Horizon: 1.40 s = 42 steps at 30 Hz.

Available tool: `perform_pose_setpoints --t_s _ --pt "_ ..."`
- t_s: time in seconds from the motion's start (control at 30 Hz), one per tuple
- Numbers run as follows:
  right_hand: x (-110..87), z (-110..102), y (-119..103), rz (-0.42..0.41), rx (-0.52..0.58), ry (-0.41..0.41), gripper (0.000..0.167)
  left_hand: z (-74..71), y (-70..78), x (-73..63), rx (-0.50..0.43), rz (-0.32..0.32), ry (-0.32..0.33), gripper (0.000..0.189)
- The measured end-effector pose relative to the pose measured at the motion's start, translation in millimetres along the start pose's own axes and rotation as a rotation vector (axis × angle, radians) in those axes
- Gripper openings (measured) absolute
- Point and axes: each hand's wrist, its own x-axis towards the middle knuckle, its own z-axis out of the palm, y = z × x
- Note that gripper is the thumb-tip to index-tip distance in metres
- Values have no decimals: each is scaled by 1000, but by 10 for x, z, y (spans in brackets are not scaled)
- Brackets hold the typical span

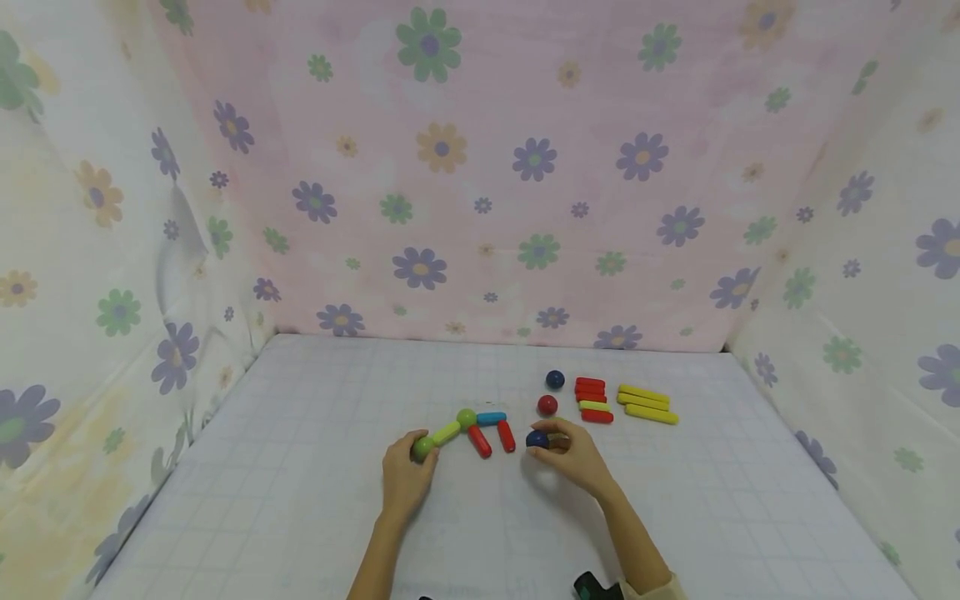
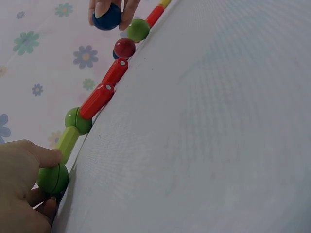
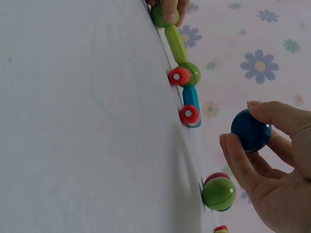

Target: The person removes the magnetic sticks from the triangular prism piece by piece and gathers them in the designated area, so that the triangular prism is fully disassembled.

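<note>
At the left end of a joined figure, my left hand (image 1: pixel 405 479) grips a green ball (image 2: pixel 52 178). From that ball a lime stick (image 1: pixel 446 433) runs to a second green ball (image 1: pixel 467 418), which also meets a blue stick (image 1: pixel 492 418) and a red stick (image 1: pixel 480 442). Another red stick (image 1: pixel 507 436) lies by the blue stick's far end. To the right, the thumb and fingers of my right hand (image 1: pixel 576 457) pinch a dark blue ball (image 3: pixel 250 130), held above the table surface in the right wrist view.
Behind my right hand are a red ball (image 1: pixel 547 405) and another dark blue ball (image 1: pixel 555 379). A loose green ball (image 3: pixel 219 193) shows in the right wrist view. Several red sticks (image 1: pixel 590 390) with a lime one, and yellow sticks (image 1: pixel 651 414), lie farther right. Flowered cloth surrounds the table.
</note>
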Motion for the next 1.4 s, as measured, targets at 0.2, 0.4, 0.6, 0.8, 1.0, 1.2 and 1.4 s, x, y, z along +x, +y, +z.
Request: perform_pose_setpoints --t_s 0.2,0.4,0.6,0.8,1.0,1.2,1.4 --pt "-34 -234 80 58 -95 121 36 -1 6 -5 -5 6 3 30" --pt "-90 -422 144 140 -195 137 32 -7 8 -7 -3 6 4 30" --pt "-139 -470 176 190 -221 88 35 -8 -4 -2 -2 11 8 30" --pt "-119 -419 220 196 -209 71 37 -5 -7 2 3 19 11 30" --pt "-85 -361 238 184 -196 80 39 -4 -3 2 0 19 13 29" --pt "-61 -335 262 199 -200 89 39 -4 -1 -7 3 20 15 29" --pt "-79 -359 232 205 -224 88 46 -1 4 -4 8 15 17 29"
